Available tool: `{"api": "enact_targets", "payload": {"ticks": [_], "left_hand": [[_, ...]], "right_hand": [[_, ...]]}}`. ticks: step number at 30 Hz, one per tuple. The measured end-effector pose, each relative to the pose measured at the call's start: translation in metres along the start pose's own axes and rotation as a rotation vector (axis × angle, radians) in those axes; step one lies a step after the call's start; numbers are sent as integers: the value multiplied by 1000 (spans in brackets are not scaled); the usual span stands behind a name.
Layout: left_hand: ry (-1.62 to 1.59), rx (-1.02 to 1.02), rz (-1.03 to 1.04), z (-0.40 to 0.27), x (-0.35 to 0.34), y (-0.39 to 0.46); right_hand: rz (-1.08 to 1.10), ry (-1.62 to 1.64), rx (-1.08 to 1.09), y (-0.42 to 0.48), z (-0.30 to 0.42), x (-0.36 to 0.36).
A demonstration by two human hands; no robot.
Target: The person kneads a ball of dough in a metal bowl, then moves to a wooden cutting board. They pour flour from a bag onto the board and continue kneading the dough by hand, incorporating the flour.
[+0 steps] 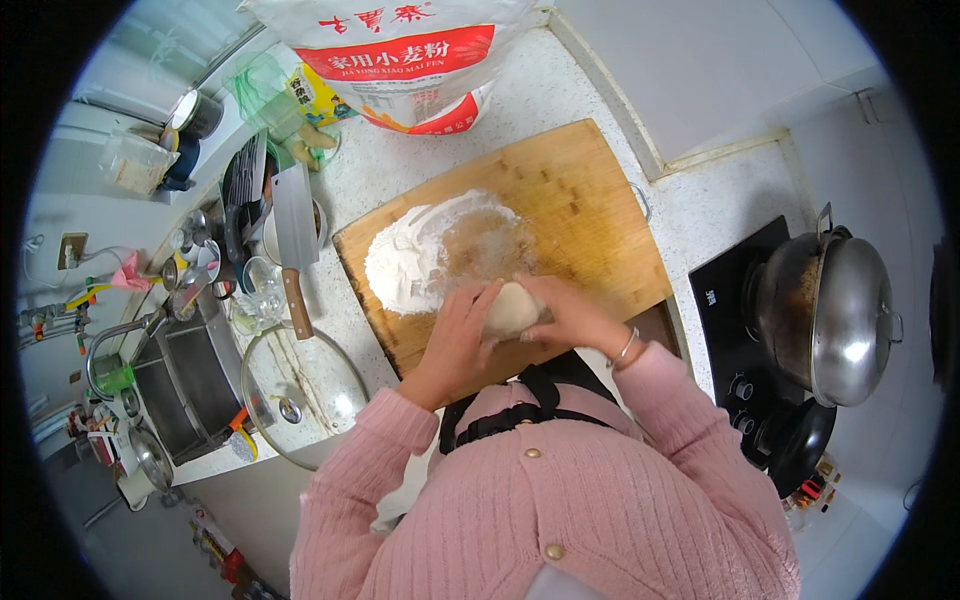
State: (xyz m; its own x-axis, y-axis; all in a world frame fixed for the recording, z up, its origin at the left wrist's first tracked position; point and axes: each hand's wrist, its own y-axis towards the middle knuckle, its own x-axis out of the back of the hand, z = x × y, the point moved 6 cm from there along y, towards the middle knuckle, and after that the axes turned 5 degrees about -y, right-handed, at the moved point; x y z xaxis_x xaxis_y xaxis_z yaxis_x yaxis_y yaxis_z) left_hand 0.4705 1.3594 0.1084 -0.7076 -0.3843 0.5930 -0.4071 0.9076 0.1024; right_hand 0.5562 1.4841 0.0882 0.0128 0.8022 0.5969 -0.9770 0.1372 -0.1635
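Note:
Between my two hands is a smooth pale lump of dough (pixel 513 310), held near the front edge of a wooden cutting board (pixel 600 217). My left hand (pixel 459 334) presses on its left side, fingers pointing away from me. My right hand (pixel 574 313) curls around the right side, slightly blurred, with a bracelet at the wrist. Just beyond the hands, a heap of white flour (pixel 409 259) covers the board's left part, and a thin dusting spreads rightward from it. Whether the dough touches the board is hard to tell.
A cleaver (pixel 295 240) lies left of the board, above a glass lid (pixel 300 397). Behind stands a large flour bag (pixel 405 67). A sink (pixel 187 375) is at far left. On the right, a lidded steel pot (pixel 825 315) sits on a black gas stove (pixel 720 300).

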Motion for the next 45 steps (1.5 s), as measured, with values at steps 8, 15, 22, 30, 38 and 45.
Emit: {"api": "enact_targets", "payload": {"ticks": [8,15,22,30,38,45], "left_hand": [[338,-5,46,12,-26,-32],[542,103,35,55,-40,3],[316,58,49,54,-9,9],[285,-26,-248,31,-10,-40],[289,-55,-363,36,-22,-71],[318,8,-389,40,-25,-71]], "right_hand": [[-226,-663,129,-25,-5,-58],[-29,-551,-124,30,-36,-42],[431,-121,148,58,-52,-30],[78,-443,280,107,-46,35],[146,-697,622,182,-45,-13],[662,-222,716,103,-28,-46]]}}
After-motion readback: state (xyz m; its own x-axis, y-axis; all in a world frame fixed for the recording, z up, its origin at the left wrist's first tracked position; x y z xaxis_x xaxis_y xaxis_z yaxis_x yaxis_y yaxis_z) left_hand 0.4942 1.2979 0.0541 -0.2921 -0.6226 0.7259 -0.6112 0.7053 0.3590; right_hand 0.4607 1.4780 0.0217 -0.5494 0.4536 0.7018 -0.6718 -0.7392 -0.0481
